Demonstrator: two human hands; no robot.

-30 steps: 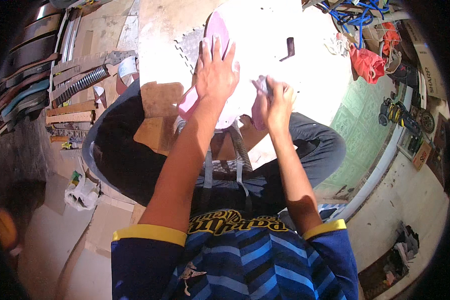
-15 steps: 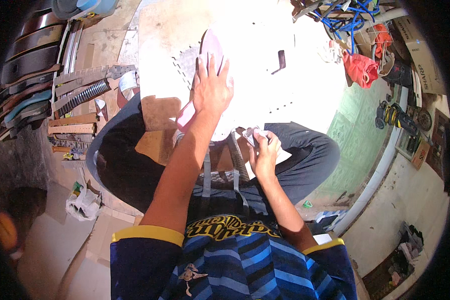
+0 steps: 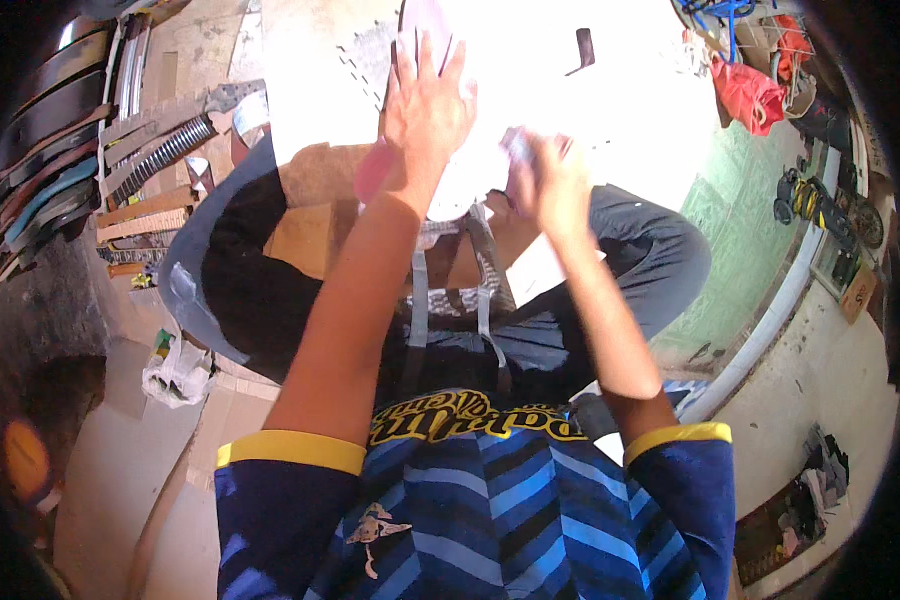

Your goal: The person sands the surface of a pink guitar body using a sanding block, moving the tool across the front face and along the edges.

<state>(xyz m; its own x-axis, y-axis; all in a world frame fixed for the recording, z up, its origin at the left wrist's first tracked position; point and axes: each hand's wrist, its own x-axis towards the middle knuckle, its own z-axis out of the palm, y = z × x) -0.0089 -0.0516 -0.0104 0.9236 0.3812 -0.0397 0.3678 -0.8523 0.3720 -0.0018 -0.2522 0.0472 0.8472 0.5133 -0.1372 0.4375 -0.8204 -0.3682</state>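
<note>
My left hand [image 3: 430, 115] lies flat with its fingers spread on a pinkish flat piece [image 3: 375, 172], whose rounded far end reaches past my fingertips. That piece rests on a board [image 3: 540, 60] so brightly lit that its surface is washed out. To the right, my right hand [image 3: 550, 175] is closed round a small crumpled pale wad [image 3: 518, 145]; blur hides whether it is paper or cloth. Below that hand, a white sheet [image 3: 542, 272] lies over my right leg. A dark L-shaped mark or piece [image 3: 584, 50] shows farther off on the board.
At the left are fretted instrument necks [image 3: 150, 222], a ribbed dark strip [image 3: 165, 155] and a row of curved panels [image 3: 55, 150]. A plastic bag [image 3: 178, 370] sits near my left knee. Red cloth [image 3: 748, 98] and blue tubing [image 3: 715, 10] lie at the far right.
My right hand has moved from beside my lap forward over the board's near edge, carrying the wad. My left hand stays on the pinkish piece. The whole view has shifted slightly.
</note>
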